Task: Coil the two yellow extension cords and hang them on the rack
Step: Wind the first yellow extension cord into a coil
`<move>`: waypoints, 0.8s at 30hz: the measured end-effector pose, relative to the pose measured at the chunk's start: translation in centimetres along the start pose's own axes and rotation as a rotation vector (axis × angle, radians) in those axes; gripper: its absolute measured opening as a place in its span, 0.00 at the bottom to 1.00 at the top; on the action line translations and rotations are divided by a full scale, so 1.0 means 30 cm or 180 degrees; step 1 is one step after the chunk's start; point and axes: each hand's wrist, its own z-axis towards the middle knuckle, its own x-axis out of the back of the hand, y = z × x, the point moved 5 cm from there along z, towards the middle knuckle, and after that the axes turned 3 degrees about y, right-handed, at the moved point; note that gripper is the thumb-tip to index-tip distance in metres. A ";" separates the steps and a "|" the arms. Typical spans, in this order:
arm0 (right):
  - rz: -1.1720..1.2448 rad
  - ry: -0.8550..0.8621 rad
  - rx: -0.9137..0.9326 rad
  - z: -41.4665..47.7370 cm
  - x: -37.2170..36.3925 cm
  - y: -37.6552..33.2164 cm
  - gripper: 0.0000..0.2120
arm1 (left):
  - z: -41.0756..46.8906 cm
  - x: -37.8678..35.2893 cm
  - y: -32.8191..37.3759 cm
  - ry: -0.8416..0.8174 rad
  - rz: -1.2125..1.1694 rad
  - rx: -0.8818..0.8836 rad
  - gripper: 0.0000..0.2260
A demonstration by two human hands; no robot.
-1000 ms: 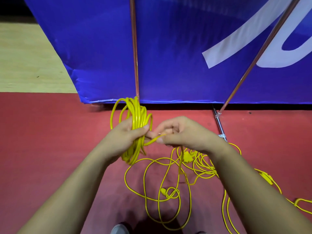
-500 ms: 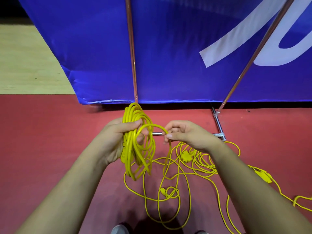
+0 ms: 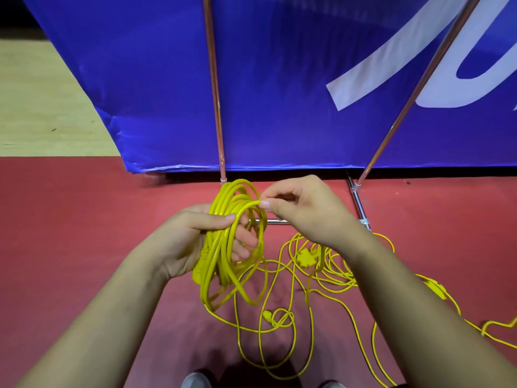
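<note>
White lettering (image 3: 377, 65) on the blue banner (image 3: 279, 79) is cut off, unreadable. The left grip (image 3: 190, 242) curls round the cord coil (image 3: 218, 275). The right grip (image 3: 307, 211) pinches the loop (image 3: 246, 204) just above it.

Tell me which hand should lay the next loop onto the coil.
Right. The right hand pinches the free strand at the top of the coil; the left hand is busy gripping the coil.
</note>
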 end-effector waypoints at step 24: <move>0.0194 -0.0431 -0.0230 -0.008 -0.015 0.055 0.02 | 0.008 0.004 -0.039 -0.0056 0.0099 0.0392 0.21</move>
